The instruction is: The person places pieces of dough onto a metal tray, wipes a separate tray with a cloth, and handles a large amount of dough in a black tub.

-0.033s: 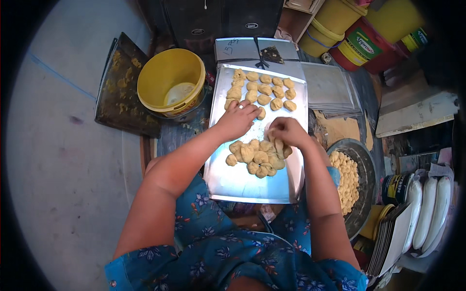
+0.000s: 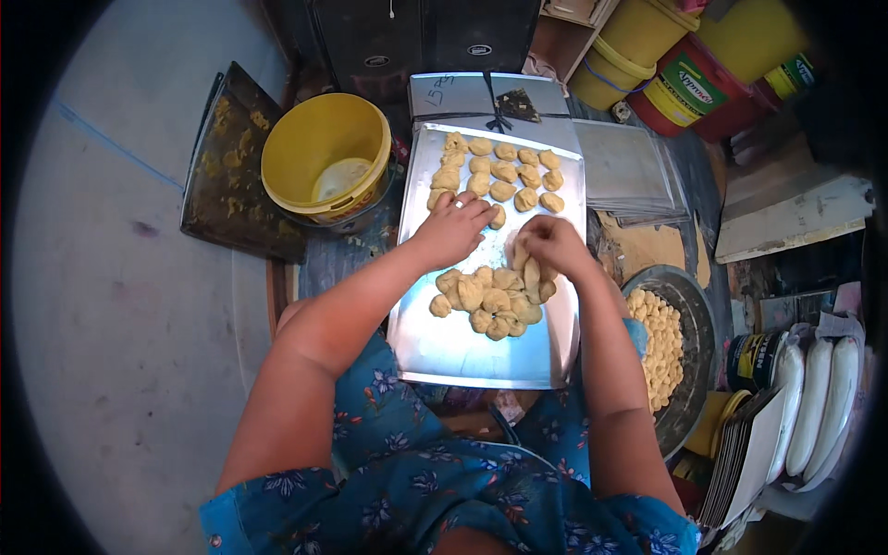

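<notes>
A shiny metal tray (image 2: 425,356) lies across my lap. Rows of small yellowish dough balls (image 2: 504,171) fill its far half, and a heap of dough lumps (image 2: 490,301) sits nearer me. My left hand (image 2: 453,229), with a ring on one finger, is palm down at the near left of the rows. Its fingers are stretched out, and the tips lie beside a single dough ball (image 2: 498,217). At the right side, my right hand (image 2: 552,245) pinches a strip of dough (image 2: 530,276) that hangs down to the heap. Its fingertips are partly hidden.
A yellow bucket (image 2: 370,129) stands beyond the tray on the left, next to a stained dark board (image 2: 236,157). Stacked metal sheets (image 2: 629,166) lie to the right. Near my right arm, a dark round basin (image 2: 698,351) holds many small dough pieces. More buckets (image 2: 638,46) stand at the far right.
My right hand has shifted slightly, and more of the dough strip shows below its fingers. The left hand stays in place.
</notes>
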The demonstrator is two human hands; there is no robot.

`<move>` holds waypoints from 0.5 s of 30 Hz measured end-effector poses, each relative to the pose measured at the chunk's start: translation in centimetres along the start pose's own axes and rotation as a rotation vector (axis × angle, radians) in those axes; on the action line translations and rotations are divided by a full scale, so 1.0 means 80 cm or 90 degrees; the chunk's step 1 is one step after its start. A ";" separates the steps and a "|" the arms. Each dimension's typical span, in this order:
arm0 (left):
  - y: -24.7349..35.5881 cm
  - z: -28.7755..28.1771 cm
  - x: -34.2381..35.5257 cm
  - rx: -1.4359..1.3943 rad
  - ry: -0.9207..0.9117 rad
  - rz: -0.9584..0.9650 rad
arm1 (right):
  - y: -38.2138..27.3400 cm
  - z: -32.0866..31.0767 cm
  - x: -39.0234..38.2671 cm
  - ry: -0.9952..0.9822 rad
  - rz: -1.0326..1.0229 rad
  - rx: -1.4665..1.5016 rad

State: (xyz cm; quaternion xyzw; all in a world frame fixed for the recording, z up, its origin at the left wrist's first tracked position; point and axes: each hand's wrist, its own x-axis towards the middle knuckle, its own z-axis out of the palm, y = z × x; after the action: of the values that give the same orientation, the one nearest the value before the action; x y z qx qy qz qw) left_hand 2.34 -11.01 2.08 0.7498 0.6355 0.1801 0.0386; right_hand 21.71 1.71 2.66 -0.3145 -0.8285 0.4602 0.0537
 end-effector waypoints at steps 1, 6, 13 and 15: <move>0.004 -0.001 0.001 -0.019 0.006 -0.006 | 0.003 -0.002 0.002 0.130 0.027 0.160; 0.008 0.005 0.003 0.043 -0.003 0.050 | 0.015 0.015 0.008 0.297 -0.064 -0.146; 0.008 0.007 0.000 0.034 0.012 0.006 | -0.016 -0.007 -0.024 0.244 -0.077 -0.139; 0.010 0.007 0.002 0.038 0.019 0.010 | -0.012 -0.017 -0.039 0.153 0.006 -0.136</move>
State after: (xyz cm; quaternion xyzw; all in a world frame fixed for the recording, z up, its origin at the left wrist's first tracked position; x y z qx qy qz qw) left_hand 3.31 -10.94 1.82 0.7528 0.6352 0.1727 0.0050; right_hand 24.25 0.52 4.82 -0.3753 -0.8588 0.3286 0.1166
